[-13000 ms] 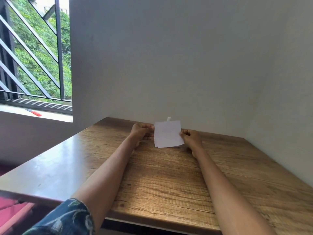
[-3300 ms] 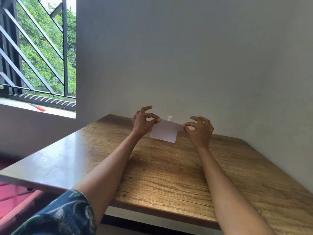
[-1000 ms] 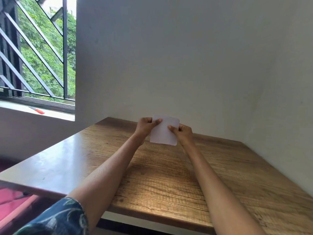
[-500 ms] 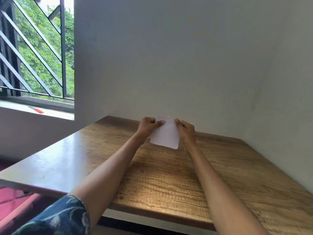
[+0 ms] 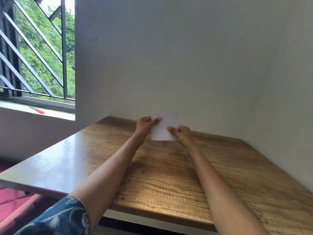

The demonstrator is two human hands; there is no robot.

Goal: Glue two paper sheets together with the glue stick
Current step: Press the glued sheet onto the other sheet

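Paper sheets [image 5: 164, 127] upright above the counter [image 5: 169, 175], pinched in left hand's [image 5: 145, 126] grip and right hand's [image 5: 183, 134].

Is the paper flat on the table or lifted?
Lifted. The paper stands nearly upright, pinched by the left hand and right hand; whether its bottom edge touches the table: cannot tell.

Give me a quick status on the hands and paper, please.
Both hands, left and right, pinching paper upright above table. Glue stick not visible. Nothing obstructing.
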